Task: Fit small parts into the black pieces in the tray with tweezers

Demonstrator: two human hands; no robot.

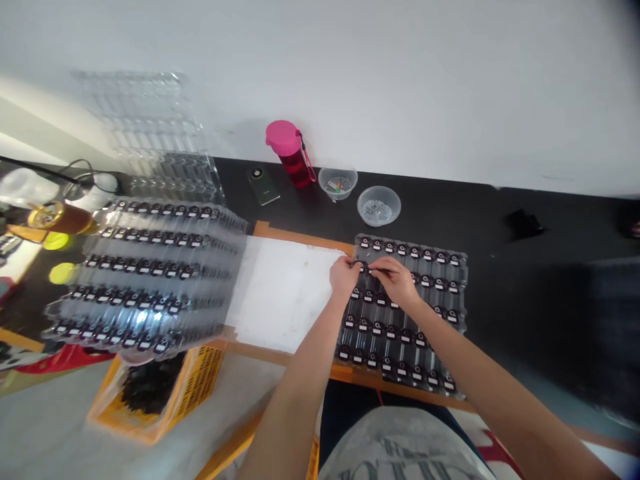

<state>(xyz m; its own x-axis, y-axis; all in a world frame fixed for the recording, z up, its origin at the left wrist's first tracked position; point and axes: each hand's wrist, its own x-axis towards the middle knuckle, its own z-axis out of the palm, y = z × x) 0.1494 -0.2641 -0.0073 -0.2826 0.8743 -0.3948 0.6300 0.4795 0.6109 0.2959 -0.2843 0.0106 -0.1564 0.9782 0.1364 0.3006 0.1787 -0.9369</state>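
Observation:
A clear plastic tray (pixel 415 313) holds rows of small black parts with pale labels. Over its upper left corner, my left hand (pixel 344 275) is closed, thumb and fingertips pinching one small black part (pixel 362 267). Just to its right, my right hand (pixel 397 281) is closed in a pinch, its fingertips beside that same part. Something thin and dark seems to lie between the right fingertips, too small to name. Both hands hide some of the tray's second and third rows.
Left of a white sheet (pixel 280 293), a stack of clear trays (pixel 210 267) carries more black parts. Behind are two plastic bowls with small pieces, the nearer bowl (pixel 379 206) included, a pink bottle (pixel 293 153) and a phone (pixel 263 187). A yellow crate (pixel 195 383) stands below.

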